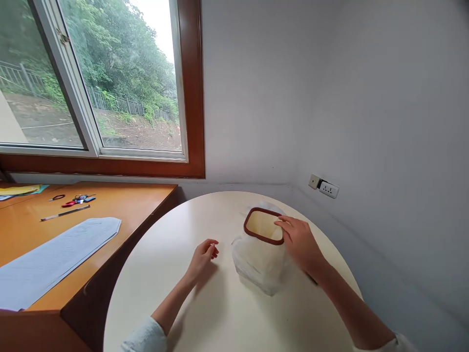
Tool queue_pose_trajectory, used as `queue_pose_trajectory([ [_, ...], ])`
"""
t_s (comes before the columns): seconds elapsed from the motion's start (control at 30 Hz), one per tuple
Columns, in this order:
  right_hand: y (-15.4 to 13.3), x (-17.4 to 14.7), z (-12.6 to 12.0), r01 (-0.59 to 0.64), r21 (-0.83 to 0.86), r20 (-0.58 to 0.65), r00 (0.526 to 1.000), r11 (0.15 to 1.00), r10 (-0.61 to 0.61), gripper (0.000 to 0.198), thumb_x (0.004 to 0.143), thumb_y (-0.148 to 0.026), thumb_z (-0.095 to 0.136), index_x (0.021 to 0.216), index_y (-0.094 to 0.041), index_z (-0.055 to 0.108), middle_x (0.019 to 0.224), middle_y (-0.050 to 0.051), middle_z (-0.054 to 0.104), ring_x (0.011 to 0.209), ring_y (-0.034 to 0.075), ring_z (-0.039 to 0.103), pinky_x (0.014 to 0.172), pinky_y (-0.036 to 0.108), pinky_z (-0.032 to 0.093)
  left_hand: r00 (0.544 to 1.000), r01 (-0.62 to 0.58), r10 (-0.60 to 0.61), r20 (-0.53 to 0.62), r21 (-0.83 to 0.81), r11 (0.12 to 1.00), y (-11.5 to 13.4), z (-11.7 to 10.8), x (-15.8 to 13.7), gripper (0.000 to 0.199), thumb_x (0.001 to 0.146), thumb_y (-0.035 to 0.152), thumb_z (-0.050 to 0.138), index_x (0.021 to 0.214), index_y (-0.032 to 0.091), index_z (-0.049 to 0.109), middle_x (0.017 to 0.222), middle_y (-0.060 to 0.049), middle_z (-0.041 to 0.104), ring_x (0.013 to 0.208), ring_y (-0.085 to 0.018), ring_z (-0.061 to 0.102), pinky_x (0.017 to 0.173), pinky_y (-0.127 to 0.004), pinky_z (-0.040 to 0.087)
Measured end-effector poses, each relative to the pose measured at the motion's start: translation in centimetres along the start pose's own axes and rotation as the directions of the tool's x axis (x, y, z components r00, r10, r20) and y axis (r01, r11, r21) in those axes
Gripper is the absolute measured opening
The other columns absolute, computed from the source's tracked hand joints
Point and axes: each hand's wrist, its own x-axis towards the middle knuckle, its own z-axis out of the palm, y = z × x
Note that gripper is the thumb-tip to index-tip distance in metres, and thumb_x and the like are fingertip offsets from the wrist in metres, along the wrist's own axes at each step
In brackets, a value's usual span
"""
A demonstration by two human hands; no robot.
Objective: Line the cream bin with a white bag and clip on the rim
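Note:
A small trash bin (263, 240) with a brown rim and pale inside stands on the round table. Thin, whitish translucent plastic bag (256, 264) bunches around its outside, below the rim and behind it. At the rim's right side is my right hand (298, 239), fingers over the edge and tips just inside the opening; its palm side is hidden. My left hand (204, 254) hovers left of the bag, apart from it, with loosely bent fingers and nothing visible in them.
The round white table (164, 254) fills the middle. An orange-brown desk (132, 205) on the left bears paper sheets (69, 254), a pen (66, 213) and small items (78, 199). A wall socket (329, 189) is at right. Beneath my right forearm shows a dark edge (311, 279).

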Motion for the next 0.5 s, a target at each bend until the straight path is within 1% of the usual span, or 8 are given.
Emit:
queue_pose_trajectory([
  [0.07, -1.5, -0.5, 0.3, 0.014, 0.102, 0.001, 1.0, 0.995, -0.015, 0.029, 0.089, -0.024, 0.041, 0.111, -0.017, 0.059, 0.111, 0.009, 0.064, 0.104, 0.021, 0.056, 0.086, 0.037, 0.041, 1.0, -0.001, 0.001, -0.03, 0.008, 1.0, -1.2, 0.4, -0.1, 0.03, 0.078, 0.037, 0.036, 0.089, 0.016, 0.055, 0.071, -0.003, 0.056, 0.069, -0.017, 0.054, 0.069, -0.032, 0.043],
  [0.1, -2.2, -0.7, 0.5, 0.034, 0.127, 0.01, 0.999, 0.991, -0.035, 0.029, 0.089, -0.027, 0.044, 0.112, -0.017, 0.058, 0.11, 0.009, 0.064, 0.103, 0.022, 0.057, 0.087, 0.038, 0.041, 0.999, -0.004, 0.005, -0.039, 0.015, 1.0, -1.6, 0.5, -0.2, 0.029, 0.078, 0.036, 0.036, 0.088, 0.017, 0.056, 0.07, -0.002, 0.055, 0.068, -0.017, 0.053, 0.069, -0.031, 0.042],
  [0.13, -2.6, -0.9, 0.8, 0.054, 0.137, 0.02, 0.998, 0.989, -0.058, 0.027, 0.088, -0.028, 0.046, 0.11, -0.017, 0.058, 0.108, 0.008, 0.065, 0.101, 0.021, 0.058, 0.087, 0.038, 0.041, 0.999, -0.009, 0.01, -0.044, 0.023, 1.0, -1.9, 0.6, -0.3, 0.028, 0.078, 0.035, 0.037, 0.087, 0.017, 0.056, 0.068, -0.001, 0.054, 0.068, -0.017, 0.051, 0.068, -0.031, 0.041],
  [0.2, -2.9, -1.3, 1.4, 0.084, 0.127, 0.033, 0.996, 0.988, -0.089, 0.021, 0.088, -0.024, 0.046, 0.102, -0.018, 0.06, 0.102, 0.007, 0.067, 0.094, 0.02, 0.06, 0.089, 0.04, 0.04, 0.999, -0.02, 0.021, -0.046, 0.034, 0.999, -2.1, 0.6, -0.6, 0.027, 0.078, 0.034, 0.037, 0.087, 0.018, 0.056, 0.066, 0.0, 0.052, 0.066, -0.016, 0.049, 0.067, -0.03, 0.039],
  [0.3, -1.6, -1.7, 2.1, 0.1, 0.073, 0.035, 0.994, 0.992, -0.103, 0.02, 0.088, -0.017, 0.043, 0.098, -0.018, 0.06, 0.097, 0.006, 0.067, 0.089, 0.018, 0.062, 0.09, 0.04, 0.039, 0.999, -0.03, 0.032, -0.024, 0.063, 0.998, -1.9, 0.5, -0.8, 0.026, 0.078, 0.033, 0.036, 0.087, 0.019, 0.056, 0.065, 0.001, 0.05, 0.064, -0.016, 0.047, 0.064, -0.028, 0.038],
  [0.4, 0.5, -2.1, 2.1, 0.106, -0.029, 0.03, 0.994, 0.994, -0.105, 0.021, 0.088, -0.017, 0.041, 0.098, -0.019, 0.059, 0.102, 0.007, 0.066, 0.091, 0.019, 0.061, 0.091, 0.042, 0.039, 0.999, -0.039, 0.039, 0.0, 0.099, 0.994, -1.6, 0.4, -0.9, 0.026, 0.079, 0.032, 0.033, 0.086, 0.02, 0.055, 0.065, 0.002, 0.049, 0.064, -0.015, 0.046, 0.062, -0.027, 0.037],
  [0.5, 2.5, -2.4, 1.7, 0.078, -0.138, 0.045, 0.996, 0.987, -0.072, 0.022, 0.087, -0.018, 0.041, 0.097, -0.022, 0.061, 0.108, 0.008, 0.063, 0.097, 0.022, 0.06, 0.088, 0.044, 0.04, 0.999, -0.036, 0.034, 0.02, 0.115, 0.993, -1.6, 0.4, -0.9, 0.026, 0.078, 0.029, 0.032, 0.085, 0.02, 0.055, 0.065, 0.002, 0.048, 0.061, -0.014, 0.043, 0.06, -0.026, 0.035],
])
